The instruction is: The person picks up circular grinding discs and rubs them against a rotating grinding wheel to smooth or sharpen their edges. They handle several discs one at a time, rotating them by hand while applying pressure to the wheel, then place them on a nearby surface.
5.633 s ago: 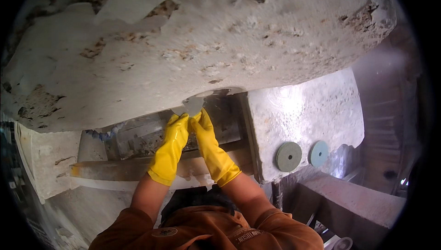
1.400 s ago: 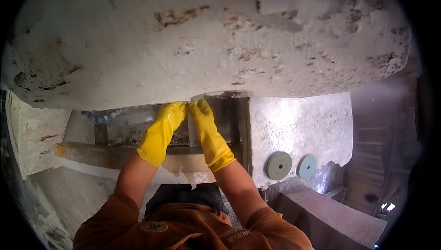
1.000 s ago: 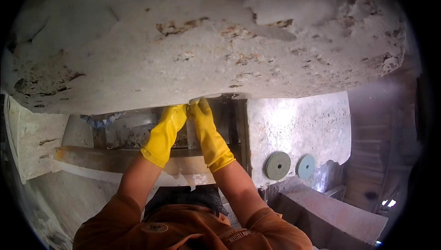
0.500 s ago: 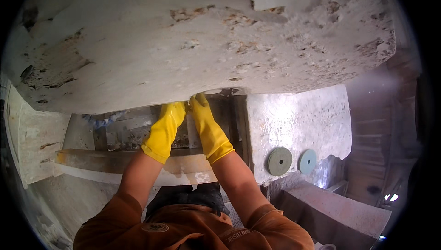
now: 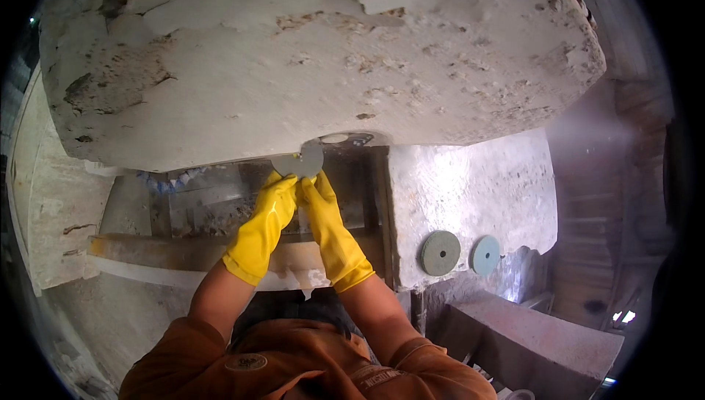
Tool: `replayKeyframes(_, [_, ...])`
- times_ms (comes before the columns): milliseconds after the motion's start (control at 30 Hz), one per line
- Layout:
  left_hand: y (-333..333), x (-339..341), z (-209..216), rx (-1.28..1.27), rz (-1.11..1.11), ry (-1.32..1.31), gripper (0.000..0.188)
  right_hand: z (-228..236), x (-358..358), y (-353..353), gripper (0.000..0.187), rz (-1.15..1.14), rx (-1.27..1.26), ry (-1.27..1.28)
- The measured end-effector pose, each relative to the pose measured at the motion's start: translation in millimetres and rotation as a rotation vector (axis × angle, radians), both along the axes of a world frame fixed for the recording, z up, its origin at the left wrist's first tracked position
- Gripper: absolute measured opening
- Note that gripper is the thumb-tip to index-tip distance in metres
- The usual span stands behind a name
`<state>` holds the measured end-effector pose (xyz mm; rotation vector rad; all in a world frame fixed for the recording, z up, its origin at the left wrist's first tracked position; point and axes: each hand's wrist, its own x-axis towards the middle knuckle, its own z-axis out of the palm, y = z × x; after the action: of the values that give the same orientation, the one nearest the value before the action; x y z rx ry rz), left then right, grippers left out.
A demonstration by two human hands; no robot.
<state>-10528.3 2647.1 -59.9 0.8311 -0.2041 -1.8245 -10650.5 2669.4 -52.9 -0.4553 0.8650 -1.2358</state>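
Both my hands wear yellow rubber gloves and meet just below the edge of a big whitish, crusted hood (image 5: 242, 99). Between the fingertips is a thin, flat grey piece with rounded edges (image 5: 312, 159). Its exact kind is not clear, nor whether it is one piece or two overlapping. My left hand (image 5: 276, 198) is closed on its lower left side, and my right hand (image 5: 319, 196) pinches it from the lower right. Just above the piece, a dark plate with holes (image 5: 360, 138) shows at a rounded gap in the hood's edge.
A pale, wet slab (image 5: 470, 187) stands to the right. At its front edge are a grey-green disc (image 5: 440, 253) and a light blue disc (image 5: 485, 254), each with a centre hole. A worn ledge (image 5: 183, 260) crosses below my forearms. A slanted block (image 5: 543, 334) lies lower right.
My hands have drawn slightly back from the hood's edge, and the grey piece now shows between the fingers. The view has shifted a little, so the hood appears moved.
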Motion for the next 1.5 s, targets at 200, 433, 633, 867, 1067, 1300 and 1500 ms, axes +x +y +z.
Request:
replayKeyframes(200, [36, -10, 17, 0.026, -0.074, 0.081, 0.04, 35, -46, 43, 0.048, 0.06, 0.032, 0.035])
replayKeyframes(433, [66, -33, 68, 0.065, -0.238, 0.009, 0.039, 59, -105, 80, 0.044, 0.024, 0.074, 0.072])
replayKeyframes(633, [71, -46, 86, -0.038, -0.402, -0.12, 0.036, 73, -132, 96, 0.017, -0.055, 0.174, 0.092])
replayKeyframes(867, [61, -85, 87, -0.085, -0.646, -0.386, 0.039, 67, -189, 121, 0.016, -0.128, 0.252, 0.127])
replayKeyframes(1067, [67, -143, 104, -0.416, -0.785, -0.631, 0.058, 78, -282, 171, 0.017, -0.589, 0.372, 0.369])
replayKeyframes(1300, [79, -242, 83, -1.393, -0.915, -1.21, 0.1, 55, -390, 230, 0.024, -1.035, 0.322, 0.272])
replayKeyframes(1500, [106, -292, 71, -1.547, -0.932, -1.594, 0.121, 69, -406, 257, 0.037, -0.704, 0.514, 0.649])
